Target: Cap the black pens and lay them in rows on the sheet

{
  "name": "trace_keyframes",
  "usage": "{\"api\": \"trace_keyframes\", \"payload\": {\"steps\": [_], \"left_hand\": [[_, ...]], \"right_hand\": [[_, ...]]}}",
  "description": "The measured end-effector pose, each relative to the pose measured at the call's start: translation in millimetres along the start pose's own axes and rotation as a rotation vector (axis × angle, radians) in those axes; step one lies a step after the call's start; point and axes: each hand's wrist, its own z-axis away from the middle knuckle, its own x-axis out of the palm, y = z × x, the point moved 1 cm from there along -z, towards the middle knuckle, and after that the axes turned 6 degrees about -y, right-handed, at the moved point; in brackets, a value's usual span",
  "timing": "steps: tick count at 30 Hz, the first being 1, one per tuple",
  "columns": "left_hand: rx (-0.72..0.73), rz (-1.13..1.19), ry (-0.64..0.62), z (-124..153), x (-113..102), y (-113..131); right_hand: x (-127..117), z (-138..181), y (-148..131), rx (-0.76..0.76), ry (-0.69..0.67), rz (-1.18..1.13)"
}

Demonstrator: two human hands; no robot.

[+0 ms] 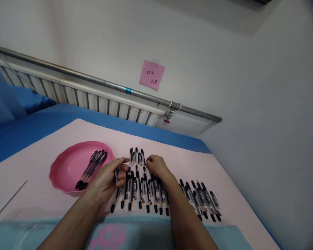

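My left hand [110, 177] is curled round a dark, slim pen part [116, 175], mostly hidden by the fingers. The fingertips of my right hand [158, 166] are pinched beside the short upper row of pen parts [136, 158]; what lies between them I cannot make out. That row has thin black-tipped pieces and clear barrels standing side by side. Below it runs a longer row of pen parts [143, 189], with black ends, clear barrels and bits of yellow; my right forearm hides some of it. Another group of pen parts [200, 199] lies to the right.
A pink scalloped bowl [65, 152] on the left holds several whole black pens [92, 170]. A white stick [9, 201] lies at far left. The pink sheet [187, 163] covers a blue surface [52, 116]. Behind stand a radiator [103, 104] and a wall.
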Motion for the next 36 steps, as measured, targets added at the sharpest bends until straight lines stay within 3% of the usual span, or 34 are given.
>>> {"api": "trace_keyframes", "payload": {"steps": [6,9,11,14,16,22,29,32,36], "left_hand": [[0.02,0.053,-0.014,0.5,-2.0,0.6],[0.111,0.063,0.018,-1.0,-1.9,1.1],[0.19,0.067,0.064,-1.9,0.4,0.5],[0.319,0.092,0.102,-1.7,5.9,-1.7],[0.375,0.077,0.107,-0.5,8.7,-3.1],[0.377,0.0,0.091,2.9,9.6,-5.1],[0.416,-0.077,0.084,1.6,6.1,-3.7],[0.433,-0.098,0.12,-1.2,-1.6,4.8],[0.438,-0.137,0.219,-4.1,-19.8,21.3]], "right_hand": [[-9.7,0.9,0.1,-0.029,0.033,-0.043],[-18.8,11.6,-18.5,-0.092,0.065,-0.088],[-20.3,26.9,-40.9,-0.213,0.047,-0.211],[-9.9,54.3,-77.3,-0.45,-0.182,-0.532],[1.0,67.1,-93.1,-0.522,-0.275,-0.647],[11.1,69.8,-95.0,-0.485,-0.266,-0.602],[5.0,73.3,-98.9,-0.361,-0.414,-0.705],[-1.6,58.4,-85.6,-0.282,-0.285,-0.708],[-12.1,21.7,-37.5,-0.092,0.144,-0.413]]}}
